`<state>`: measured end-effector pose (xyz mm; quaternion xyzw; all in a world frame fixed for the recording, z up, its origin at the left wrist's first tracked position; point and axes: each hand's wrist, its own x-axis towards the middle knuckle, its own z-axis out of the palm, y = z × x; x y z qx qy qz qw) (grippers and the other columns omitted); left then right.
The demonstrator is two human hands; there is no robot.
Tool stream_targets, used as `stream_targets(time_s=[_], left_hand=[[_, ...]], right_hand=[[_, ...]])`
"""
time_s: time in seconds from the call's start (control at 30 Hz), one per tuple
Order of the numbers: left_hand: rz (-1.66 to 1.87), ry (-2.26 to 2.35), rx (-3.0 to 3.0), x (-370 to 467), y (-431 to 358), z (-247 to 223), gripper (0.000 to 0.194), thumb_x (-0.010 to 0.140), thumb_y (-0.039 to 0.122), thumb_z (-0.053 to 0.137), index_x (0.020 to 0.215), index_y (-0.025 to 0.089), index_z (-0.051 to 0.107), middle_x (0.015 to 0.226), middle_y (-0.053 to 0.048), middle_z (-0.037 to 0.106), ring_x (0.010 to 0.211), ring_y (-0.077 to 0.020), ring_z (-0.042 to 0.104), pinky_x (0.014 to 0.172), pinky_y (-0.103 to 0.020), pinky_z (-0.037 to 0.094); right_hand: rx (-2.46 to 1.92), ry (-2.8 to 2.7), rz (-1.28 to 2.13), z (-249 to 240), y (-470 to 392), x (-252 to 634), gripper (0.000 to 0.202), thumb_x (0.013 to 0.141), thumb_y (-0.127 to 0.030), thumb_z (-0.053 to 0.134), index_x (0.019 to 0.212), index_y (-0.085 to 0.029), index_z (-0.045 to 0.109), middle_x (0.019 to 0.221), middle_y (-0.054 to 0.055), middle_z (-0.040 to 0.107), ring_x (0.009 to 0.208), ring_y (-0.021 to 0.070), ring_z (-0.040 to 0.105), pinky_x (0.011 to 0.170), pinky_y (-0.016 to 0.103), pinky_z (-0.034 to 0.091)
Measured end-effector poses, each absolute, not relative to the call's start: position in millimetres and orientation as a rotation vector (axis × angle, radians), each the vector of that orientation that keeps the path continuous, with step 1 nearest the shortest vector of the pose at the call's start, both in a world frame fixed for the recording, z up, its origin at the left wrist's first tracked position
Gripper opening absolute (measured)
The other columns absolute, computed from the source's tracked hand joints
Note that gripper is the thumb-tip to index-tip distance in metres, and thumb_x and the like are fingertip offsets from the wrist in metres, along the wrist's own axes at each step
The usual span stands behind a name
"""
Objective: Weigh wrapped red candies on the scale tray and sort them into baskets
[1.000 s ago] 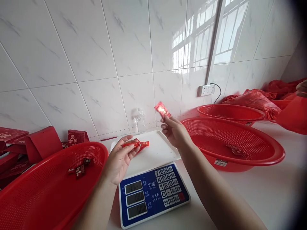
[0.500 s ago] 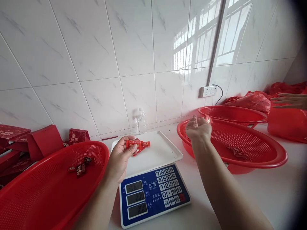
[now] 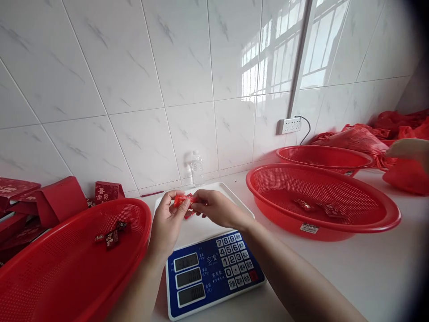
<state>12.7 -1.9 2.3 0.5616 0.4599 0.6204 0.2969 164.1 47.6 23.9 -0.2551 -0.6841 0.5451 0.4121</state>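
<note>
Above the white pan (image 3: 191, 235) of a digital scale (image 3: 217, 275), my left hand (image 3: 167, 223) is closed on small red wrapped packets (image 3: 181, 200). My right hand (image 3: 219, 208) meets it there, fingers pinched on the right end of the packets and partly covering them. How many packets are held cannot be made out. In the red perforated basket (image 3: 365, 223) to the right lie two small wrapped packets, one shiny (image 3: 304, 205) and one dark red (image 3: 331, 210).
A second red basket (image 3: 77, 255) at the left holds a few dark packets (image 3: 112, 238). Red boxes (image 3: 60, 201) stand behind it. A clear bottle (image 3: 197, 167) is by the wall. Beyond the right basket are another basket (image 3: 321, 154), red bags (image 3: 355, 138) and another person's blurred hand (image 3: 409, 150).
My right hand has left the right basket, where a shiny packet now lies, and come left to the packets in my left hand. The other person's hand has moved slightly.
</note>
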Motion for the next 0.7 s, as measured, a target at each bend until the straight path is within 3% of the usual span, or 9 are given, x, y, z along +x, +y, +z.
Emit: stream_targets(time_s=[0.13, 0.23, 0.37, 0.43, 0.57, 0.7], left_hand=[[1.489, 1.436, 1.815, 8.0, 4.3, -3.8, 0.035, 0.095, 0.041, 0.056, 0.124, 0.023, 0.056, 0.132, -0.013, 0.061, 0.118, -0.0249, 0.061, 0.098, -0.042, 0.05], [1.351, 1.449, 1.97, 2.3, 10.6, -11.4, 0.026, 0.092, 0.036, 0.06, 0.115, 0.026, 0.068, 0.135, -0.01, 0.063, 0.133, -0.0274, 0.051, 0.114, -0.049, 0.036], [1.158, 1.494, 2.061, -6.2, 16.9, -23.3, 0.026, 0.092, 0.036, 0.061, 0.115, 0.032, 0.073, 0.144, -0.007, 0.059, 0.146, -0.0321, 0.036, 0.119, -0.059, 0.025], [1.083, 1.517, 2.084, -9.9, 18.7, -28.3, 0.029, 0.092, 0.039, 0.061, 0.117, 0.03, 0.073, 0.147, -0.008, 0.057, 0.149, -0.0337, 0.031, 0.118, -0.061, 0.025], [0.987, 1.529, 2.136, -14.2, 19.9, -32.2, 0.033, 0.093, 0.043, 0.058, 0.119, 0.027, 0.073, 0.143, -0.01, 0.061, 0.146, -0.0321, 0.038, 0.119, -0.055, 0.027], [0.958, 1.548, 2.168, -14.0, 17.3, -27.4, 0.034, 0.093, 0.042, 0.058, 0.119, 0.025, 0.071, 0.139, -0.01, 0.063, 0.138, -0.0299, 0.048, 0.116, -0.05, 0.035]], right_hand=[[-0.635, -1.368, 1.275, 22.1, 75.9, 179.3, 0.009, 0.08, -0.022, 0.072, 0.074, -0.017, 0.066, 0.068, -0.001, 0.067, 0.058, 0.0097, 0.059, 0.054, 0.022, 0.046], [-0.616, -0.986, 1.144, 21.5, 102.2, 199.4, 0.015, 0.08, -0.029, 0.072, 0.081, -0.021, 0.061, 0.078, -0.003, 0.067, 0.058, 0.0067, 0.057, 0.051, 0.018, 0.045], [-0.615, -0.617, 0.997, 18.5, 128.1, 232.4, 0.023, 0.078, -0.024, 0.074, 0.079, -0.023, 0.051, 0.075, -0.007, 0.062, 0.051, 0.0034, 0.05, 0.045, 0.013, 0.042], [-0.626, -0.501, 0.93, 16.5, 135.6, 249.7, 0.021, 0.084, -0.021, 0.067, 0.079, -0.024, 0.047, 0.075, -0.008, 0.059, 0.05, 0.0027, 0.05, 0.044, 0.011, 0.042], [-0.669, -0.452, 0.82, 13.7, 142.2, 273.8, 0.007, 0.096, -0.024, 0.048, 0.09, -0.027, 0.046, 0.086, -0.004, 0.062, 0.06, 0.0058, 0.058, 0.044, 0.012, 0.046], [-0.76, -0.759, 0.857, 12.4, 138.1, 263.1, 0.013, 0.095, -0.025, 0.05, 0.108, -0.027, 0.054, 0.101, 0.002, 0.07, 0.079, 0.0102, 0.068, 0.057, 0.019, 0.055]])
